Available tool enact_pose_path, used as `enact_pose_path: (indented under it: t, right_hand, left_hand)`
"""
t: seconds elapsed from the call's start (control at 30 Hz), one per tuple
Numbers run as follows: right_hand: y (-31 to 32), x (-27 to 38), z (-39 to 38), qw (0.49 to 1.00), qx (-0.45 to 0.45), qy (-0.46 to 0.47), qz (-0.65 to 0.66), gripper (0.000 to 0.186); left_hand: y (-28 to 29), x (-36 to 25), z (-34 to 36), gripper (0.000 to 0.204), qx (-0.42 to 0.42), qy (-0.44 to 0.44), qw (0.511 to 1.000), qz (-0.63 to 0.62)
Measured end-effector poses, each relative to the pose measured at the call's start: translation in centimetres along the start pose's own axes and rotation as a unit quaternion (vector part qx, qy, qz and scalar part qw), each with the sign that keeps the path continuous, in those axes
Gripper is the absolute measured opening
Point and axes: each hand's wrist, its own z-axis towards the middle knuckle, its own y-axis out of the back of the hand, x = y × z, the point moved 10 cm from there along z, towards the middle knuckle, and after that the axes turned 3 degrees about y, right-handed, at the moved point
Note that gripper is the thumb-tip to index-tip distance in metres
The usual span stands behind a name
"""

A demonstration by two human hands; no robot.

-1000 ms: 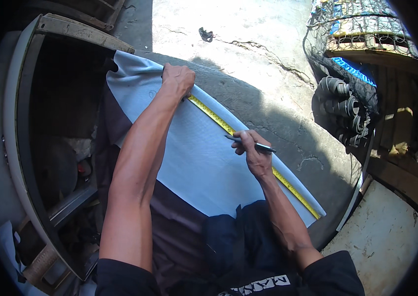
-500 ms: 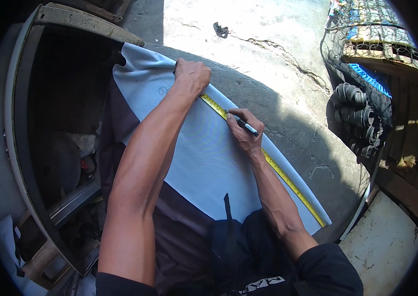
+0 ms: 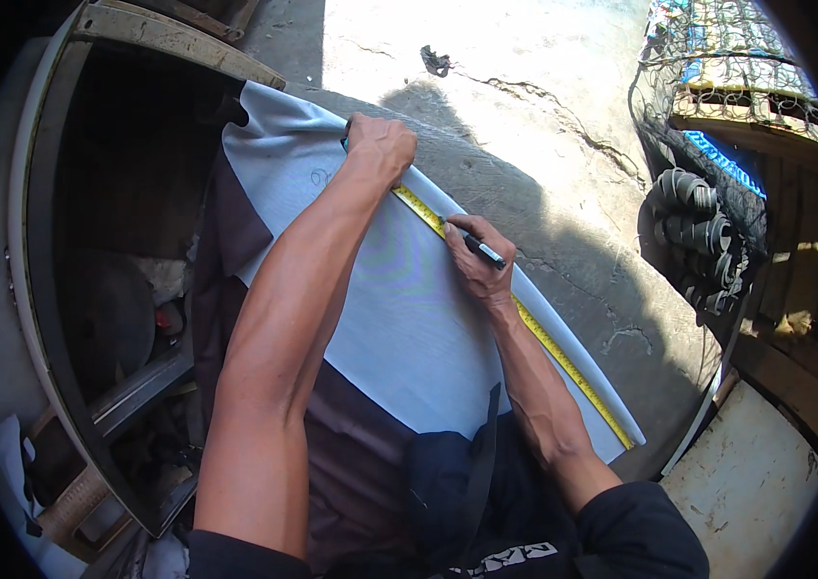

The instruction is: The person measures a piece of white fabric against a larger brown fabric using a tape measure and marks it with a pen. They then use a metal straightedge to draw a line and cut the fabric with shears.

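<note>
A pale blue-grey sheet (image 3: 399, 328) lies over dark brown fabric (image 3: 351, 415), with its far edge rolled. A yellow tape measure (image 3: 567, 359) stretches diagonally along that edge. My left hand (image 3: 380, 150) is closed at the tape's upper end, over the fabric edge, on what looks like the tape's teal case, mostly hidden. My right hand (image 3: 481, 253) grips a dark marker (image 3: 482, 249), its tip at the tape, partly hidden by the thumb. A small pencilled marking is on the sheet beside my left wrist.
A metal-framed cabinet (image 3: 119, 34) with a dark interior stands at left. Cracked concrete floor (image 3: 563, 58) stretches beyond the fabric. At right are netted pallets (image 3: 737, 77), dark coiled strips (image 3: 693, 227), wooden boards (image 3: 795, 376) and a stained white panel (image 3: 747, 463).
My right hand has moved up along the tape, turning the marker to point up-left at it. The view has shifted, so the scene sits slightly right. My left hand keeps its grip.
</note>
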Motion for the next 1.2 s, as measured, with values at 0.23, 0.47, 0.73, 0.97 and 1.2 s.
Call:
enact_pose_path:
  t: [0.23, 0.47, 0.73, 0.97, 1.2]
  right_hand:
    - [-0.1, -0.3, 0.1, 1.0, 0.014, -0.027, 0.004, 0.015]
    - [0.4, -0.3, 0.1, 0.999, -0.011, -0.029, 0.002, 0.014]
    - [6.4, 2.0, -7.0, 0.984, 0.033, 0.048, -0.17, 0.037]
    - [18.8, 3.8, -22.6, 0.942, 0.176, -0.056, -0.279, 0.02]
    - [18.0, 8.0, -20.5, 0.947, 0.195, -0.072, -0.245, 0.012]
  left_hand:
    - [-0.1, 0.1, -0.1, 0.024, -0.002, 0.0, 1.0, -0.003]
    - [-0.1, 0.2, -0.2, 0.024, 0.014, 0.005, 1.0, -0.001]
    - [-2.3, 0.4, -3.5, 0.021, 0.022, -0.112, 0.991, -0.076]
    - [-8.9, 7.0, -15.2, 0.033, 0.026, -0.118, 0.969, -0.216]
    - [-13.7, 12.4, -19.3, 0.035, 0.068, -0.069, 0.988, -0.123]
